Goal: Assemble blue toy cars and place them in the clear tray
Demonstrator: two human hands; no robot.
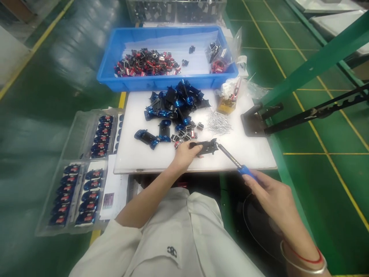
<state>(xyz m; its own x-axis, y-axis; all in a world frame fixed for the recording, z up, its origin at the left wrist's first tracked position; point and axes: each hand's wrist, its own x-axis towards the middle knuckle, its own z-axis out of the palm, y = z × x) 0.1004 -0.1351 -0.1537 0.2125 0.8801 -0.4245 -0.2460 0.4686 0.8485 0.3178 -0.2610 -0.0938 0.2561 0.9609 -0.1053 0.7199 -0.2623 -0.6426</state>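
Note:
My left hand [186, 154] grips a black toy car chassis [208, 147] just above the front part of the white tabletop. In my right hand [272, 194] is a soldering iron with a blue handle [247, 171], its metal shaft pointing up and left. The iron's tip is at the right end of the chassis; contact is too small to tell. Small black, silver and red parts [184, 134] lie just beyond my left hand. Behind them rises a heap of blue and black car parts [177, 102], with two separate pieces [147, 137] to its left.
A blue bin [167, 82] holding red and black parts stands at the back. Thin metal pins [219, 122] lie right of the heap, near a small yellow box [226, 104]. Clear trays [82, 159] with blue and red pieces sit left. A green post [314, 57] rises right.

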